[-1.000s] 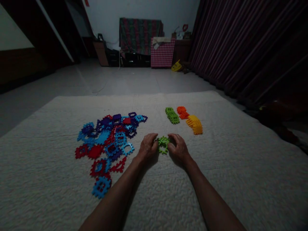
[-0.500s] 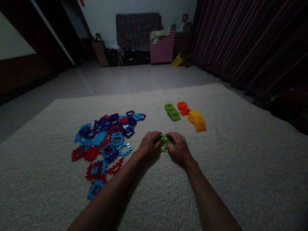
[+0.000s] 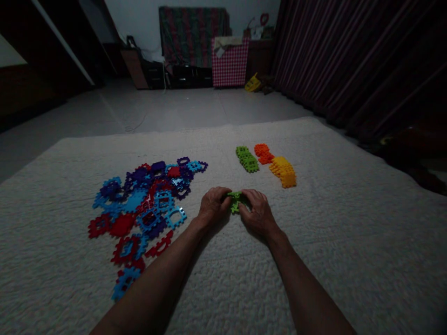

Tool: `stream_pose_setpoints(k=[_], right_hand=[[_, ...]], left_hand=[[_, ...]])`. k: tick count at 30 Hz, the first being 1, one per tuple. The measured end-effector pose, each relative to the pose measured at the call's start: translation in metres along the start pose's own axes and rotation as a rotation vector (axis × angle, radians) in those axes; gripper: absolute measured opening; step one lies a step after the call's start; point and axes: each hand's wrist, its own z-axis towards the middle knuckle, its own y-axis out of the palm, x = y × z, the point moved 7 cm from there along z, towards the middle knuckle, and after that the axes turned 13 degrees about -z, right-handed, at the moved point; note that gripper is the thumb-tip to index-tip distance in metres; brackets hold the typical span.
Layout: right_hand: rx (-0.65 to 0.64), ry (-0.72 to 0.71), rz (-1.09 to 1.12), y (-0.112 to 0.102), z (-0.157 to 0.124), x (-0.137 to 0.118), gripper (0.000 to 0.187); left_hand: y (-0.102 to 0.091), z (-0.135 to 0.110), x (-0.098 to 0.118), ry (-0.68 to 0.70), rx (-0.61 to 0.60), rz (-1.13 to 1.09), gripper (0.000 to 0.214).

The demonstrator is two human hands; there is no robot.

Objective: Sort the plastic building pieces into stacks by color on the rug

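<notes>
Between my two hands are green interlocking plastic tiles with notched edges, low over the pale quilted mat. My left hand grips them from the left, fingers curled and pressed in. From the right, my right hand pinches the same green tiles with thumb and fingers. One tile seems to stand tilted against another; how far they are joined is hidden by my fingers. Ahead of my hands lies an overlapping row of green tiles, beside orange tiles and a row of yellow tiles.
Left of my arms spreads a loose pile of blue, purple and red tiles. The quilted mat covers the floor around me. Farther off are a grey tiled floor, a cabinet under a checked cloth, a yellow object and dark curtains.
The green tiles between my hands have tilted, with one edge now raised. My grip stays on them from both sides. The whole view has shifted slightly.
</notes>
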Motion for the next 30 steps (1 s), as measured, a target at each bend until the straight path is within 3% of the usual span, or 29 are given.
stream_pose_setpoints(k=[13,30], right_hand=[[-0.047,-0.026,-0.006,-0.0052,-0.0014,-0.0099,0.039],[-0.042,-0.020,-0.016,0.0009,-0.0002,-0.0025,0.029]], left_hand=[[0.0004,-0.0020,-0.0006,-0.006,0.010,-0.050,0.025],[-0.0040,-0.0020,-0.0032,-0.040,0.081,-0.089,0.039]])
